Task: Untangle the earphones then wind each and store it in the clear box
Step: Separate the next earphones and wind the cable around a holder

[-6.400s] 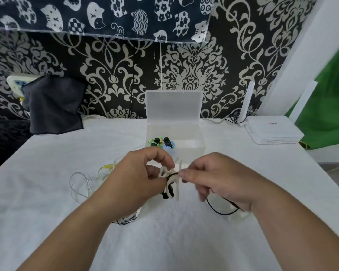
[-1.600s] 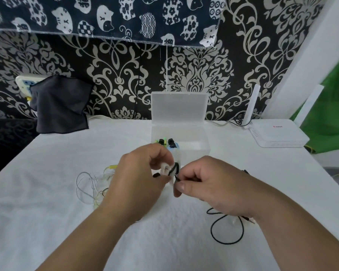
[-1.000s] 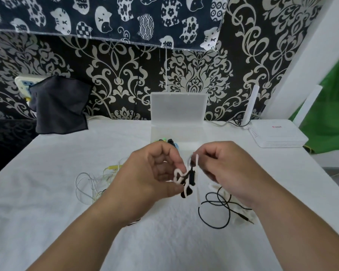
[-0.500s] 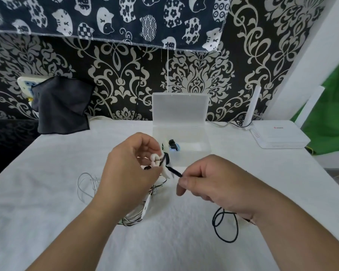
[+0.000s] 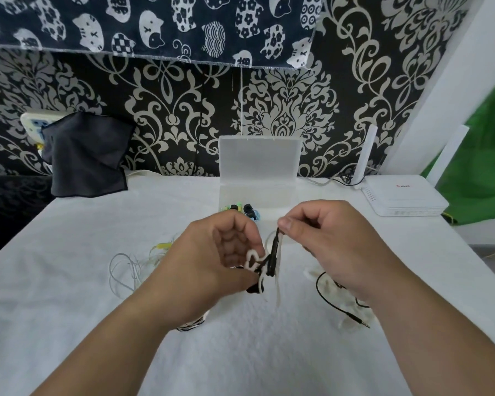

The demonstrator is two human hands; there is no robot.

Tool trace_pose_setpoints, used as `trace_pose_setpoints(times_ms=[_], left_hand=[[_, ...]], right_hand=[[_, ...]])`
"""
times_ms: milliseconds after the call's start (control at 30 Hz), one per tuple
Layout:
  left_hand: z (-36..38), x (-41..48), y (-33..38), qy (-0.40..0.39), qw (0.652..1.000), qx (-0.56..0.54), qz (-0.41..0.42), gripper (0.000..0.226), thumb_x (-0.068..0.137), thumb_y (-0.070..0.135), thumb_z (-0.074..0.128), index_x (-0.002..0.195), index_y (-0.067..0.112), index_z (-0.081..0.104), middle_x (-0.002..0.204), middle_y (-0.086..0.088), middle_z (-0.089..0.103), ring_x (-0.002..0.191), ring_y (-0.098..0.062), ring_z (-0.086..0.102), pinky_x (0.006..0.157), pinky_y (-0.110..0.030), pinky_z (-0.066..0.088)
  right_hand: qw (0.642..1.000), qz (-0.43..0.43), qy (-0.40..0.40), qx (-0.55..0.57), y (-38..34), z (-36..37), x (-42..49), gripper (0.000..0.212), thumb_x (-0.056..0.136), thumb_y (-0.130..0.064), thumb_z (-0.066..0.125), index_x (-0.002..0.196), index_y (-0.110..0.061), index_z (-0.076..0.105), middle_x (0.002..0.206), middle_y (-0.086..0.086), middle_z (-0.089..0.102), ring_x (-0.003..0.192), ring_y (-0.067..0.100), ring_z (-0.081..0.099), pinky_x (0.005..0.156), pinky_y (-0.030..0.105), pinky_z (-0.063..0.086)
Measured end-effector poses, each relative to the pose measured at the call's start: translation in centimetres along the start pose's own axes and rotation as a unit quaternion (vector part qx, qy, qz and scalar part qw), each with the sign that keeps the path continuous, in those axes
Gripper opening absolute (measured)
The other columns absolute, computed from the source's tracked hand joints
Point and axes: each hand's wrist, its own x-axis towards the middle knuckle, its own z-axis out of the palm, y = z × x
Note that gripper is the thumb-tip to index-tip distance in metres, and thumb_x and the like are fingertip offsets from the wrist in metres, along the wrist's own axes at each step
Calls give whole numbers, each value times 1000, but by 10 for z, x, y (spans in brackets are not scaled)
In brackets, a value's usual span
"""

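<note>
Head view. Left hand (image 5: 220, 261) curled, grips a white winder (image 5: 252, 258) with the black earphone cable (image 5: 274, 252) wrapped on it, above the desk (image 5: 69, 295) and just in front of the clear box (image 5: 259, 161). Right hand (image 5: 326, 244) pinches the cable's upper end between thumb and forefinger. Half a second ago it pulled low and rightward; now it sits raised above the winder. Cable tail loops on the desk under the right wrist, jack (image 5: 360, 323) lying flat. Box open, lid upright, coloured earphones (image 5: 245, 210) inside, unchanged. White-and-yellow tangle (image 5: 132, 267) lies left of the left hand.
</note>
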Motion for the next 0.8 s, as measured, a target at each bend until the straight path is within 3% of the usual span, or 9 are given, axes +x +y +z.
trace_pose_setpoints(times_ms=[133, 267, 400, 567, 667, 800], left_hand=[[2, 0, -3, -7, 998, -54, 7, 34, 61, -16, 70, 84, 9, 63, 82, -7, 66, 68, -16, 59, 63, -22, 49], [6, 3, -3, 53, 990, -125, 19, 39, 58, -18, 68, 76, 16, 65, 81, -12, 65, 66, -16, 61, 59, -21, 50], [7, 3, -3, 73, 987, -144, 21, 39, 56, -19, 67, 74, 16, 63, 81, -13, 64, 65, -18, 61, 59, -23, 51], [6, 4, -4, 130, 980, -145, 36, 36, 61, -15, 68, 74, 18, 61, 82, -8, 66, 68, -23, 65, 67, -38, 54], [2, 5, -5, 197, 973, -114, 37, 35, 63, -15, 70, 81, 14, 61, 83, -7, 68, 64, -19, 66, 62, -28, 55], [-1, 6, -8, 227, 973, -40, 25, 41, 71, -30, 64, 92, 6, 61, 77, -1, 67, 61, -10, 63, 58, -17, 51]], right_hand=[[997, 49, -48, 24, 7, 5, 1, 32, 98, -35, 57, 75, -20, 72, 59, -3, 41, 50, 11, 34, 57, 31, 31], [994, 74, -66, 53, 9, 9, 2, 37, 103, -31, 50, 74, -19, 71, 67, 0, 46, 53, 10, 36, 53, 24, 31], [990, 88, -88, 67, 6, 14, 1, 42, 104, -29, 49, 66, -20, 64, 63, -4, 43, 51, 11, 32, 51, 23, 28], [980, 103, -157, 61, 4, 26, -4, 39, 102, -32, 50, 85, 1, 62, 60, -3, 45, 49, 9, 30, 49, 19, 27], [974, 111, -187, 67, 3, 30, -6, 35, 105, -23, 45, 90, 4, 62, 58, -5, 47, 45, 6, 34, 47, 15, 28], [971, 89, -222, 7, 0, 28, -10, 28, 103, -27, 51, 90, -10, 69, 60, -3, 47, 52, 11, 38, 53, 23, 32]])
